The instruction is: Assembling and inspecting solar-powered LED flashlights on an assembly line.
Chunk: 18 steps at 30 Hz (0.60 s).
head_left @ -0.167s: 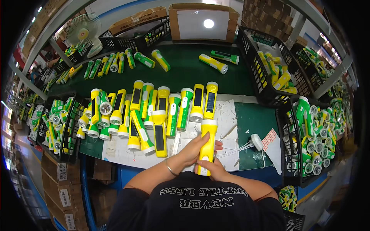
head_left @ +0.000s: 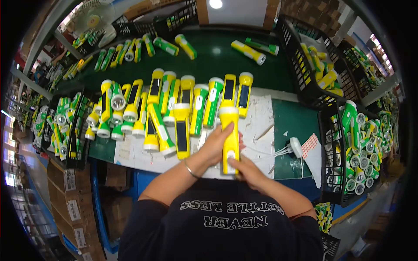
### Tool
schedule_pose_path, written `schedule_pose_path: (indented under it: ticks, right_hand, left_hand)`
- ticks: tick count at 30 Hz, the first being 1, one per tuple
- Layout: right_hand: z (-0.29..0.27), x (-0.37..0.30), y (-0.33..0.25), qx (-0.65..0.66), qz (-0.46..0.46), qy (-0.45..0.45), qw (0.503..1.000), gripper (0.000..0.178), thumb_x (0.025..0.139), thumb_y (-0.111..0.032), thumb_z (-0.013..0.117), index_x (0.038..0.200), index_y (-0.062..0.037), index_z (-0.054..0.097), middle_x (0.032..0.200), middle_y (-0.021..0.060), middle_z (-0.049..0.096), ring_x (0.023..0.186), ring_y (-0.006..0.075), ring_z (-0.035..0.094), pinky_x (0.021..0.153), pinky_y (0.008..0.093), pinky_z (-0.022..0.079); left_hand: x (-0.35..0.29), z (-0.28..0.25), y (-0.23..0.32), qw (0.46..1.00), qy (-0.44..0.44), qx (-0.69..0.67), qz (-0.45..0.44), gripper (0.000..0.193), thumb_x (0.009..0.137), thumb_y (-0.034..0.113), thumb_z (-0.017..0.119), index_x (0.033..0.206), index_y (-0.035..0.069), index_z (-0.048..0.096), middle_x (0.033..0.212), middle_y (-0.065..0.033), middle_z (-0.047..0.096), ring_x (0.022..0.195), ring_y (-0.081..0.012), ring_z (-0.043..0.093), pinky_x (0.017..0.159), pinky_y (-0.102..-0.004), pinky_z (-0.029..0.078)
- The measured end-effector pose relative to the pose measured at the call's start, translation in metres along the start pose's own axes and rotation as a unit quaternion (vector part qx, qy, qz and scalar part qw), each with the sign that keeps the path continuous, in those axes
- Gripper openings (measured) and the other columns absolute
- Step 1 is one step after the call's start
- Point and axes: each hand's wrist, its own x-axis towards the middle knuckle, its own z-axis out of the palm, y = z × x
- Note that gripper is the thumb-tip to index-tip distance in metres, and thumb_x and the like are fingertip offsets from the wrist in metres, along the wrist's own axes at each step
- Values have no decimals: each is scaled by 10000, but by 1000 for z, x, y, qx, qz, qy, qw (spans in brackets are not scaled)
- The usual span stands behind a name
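Observation:
A yellow flashlight [head_left: 229, 138] with a white head rim is between my two hands, its head pointing away from me. My left hand [head_left: 215, 143] wraps round its middle, thumb along the top. My right hand [head_left: 249, 170] is closed at the tail end, its thumb by the white switch strip. Just beyond lie yellow flashlights with dark panels, one [head_left: 244, 95] to the right of the held one and another [head_left: 182, 132] to the left. A green and yellow flashlight [head_left: 213, 102] rests between them.
More flashlights lie left toward a black crate [head_left: 79, 143]. Filled black crates [head_left: 333, 167] stand on the right. A white plug-like device with cables [head_left: 295, 148] sits right of my hands. Several flashlights [head_left: 186, 47] lie farther back. A light spot [head_left: 215, 3] shows on a white panel.
The view has tilted, so the table sits higher in the picture. The flashlight has moved slightly away and left in my hands. The light spot has shifted left and up on the panel.

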Motion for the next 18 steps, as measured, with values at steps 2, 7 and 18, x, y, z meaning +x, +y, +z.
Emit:
schedule_pose_path:
  ticks: [2, 7, 18]
  right_hand:
    - [-20, 6, 0, -36, -34, 33, 998, 329, 914, -461, 397, 960, -144, 473, 715, -48, 463, 476, 30, 317, 404, 181, 211]
    - [-19, -6, -35, -473, -406, 191, 758, 128, 847, -181, 531, 773, -76, 520, 723, 96, 518, 615, 245, 545, 552, 322, 448]
    - [-3, -17, -46, -658, -425, 46, 620, 117, 727, -150, 608, 687, -108, 506, 616, 51, 477, 496, 234, 528, 437, 350, 418]
  left_hand:
    - [1, 1, 17, 999, 10, 47, 23, 281, 914, 243, 503, 1079, 43, 394, 852, -115, 545, 726, -203, 579, 657, -372, 540]
    - [-5, 3, 27, 989, -12, 133, 58, 309, 906, 270, 518, 1083, 35, 424, 894, -100, 557, 765, -178, 574, 660, -337, 523]
    - [-7, -7, 22, 966, -1, 215, 145, 389, 951, 433, 313, 1116, 93, 406, 871, -93, 560, 692, -161, 569, 609, -292, 505]
